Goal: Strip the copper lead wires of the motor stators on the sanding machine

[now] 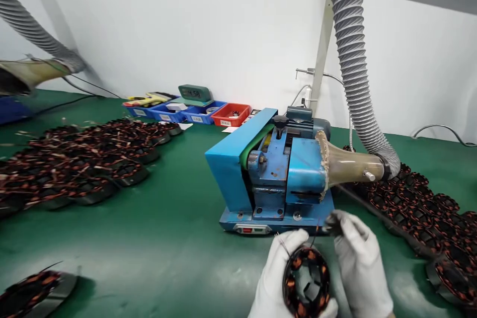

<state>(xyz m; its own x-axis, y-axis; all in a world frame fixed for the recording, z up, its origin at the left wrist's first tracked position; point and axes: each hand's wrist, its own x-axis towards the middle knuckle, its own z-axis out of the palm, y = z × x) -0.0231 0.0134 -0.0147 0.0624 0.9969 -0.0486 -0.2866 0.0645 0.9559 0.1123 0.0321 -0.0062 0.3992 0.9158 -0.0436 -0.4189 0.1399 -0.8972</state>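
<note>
My left hand [278, 278], in a white glove, is wrapped round a black ring-shaped stator [306, 283] wound with copper coils, held low in front of me. My right hand [357, 263], also gloved, sits just to the right of the stator. Its fingertips are pinched on thin wire leads at the stator's upper right edge. Both hands are just in front of a blue benchtop machine [276, 174] with a red switch at its base.
A grey ribbed suction hose [354, 74] joins a funnel at the machine's right side. Several wound stators lie in rows at left [85, 159] and right [421, 208] on the green table [167, 238]. Blue and red bins [208, 112] stand by the white wall.
</note>
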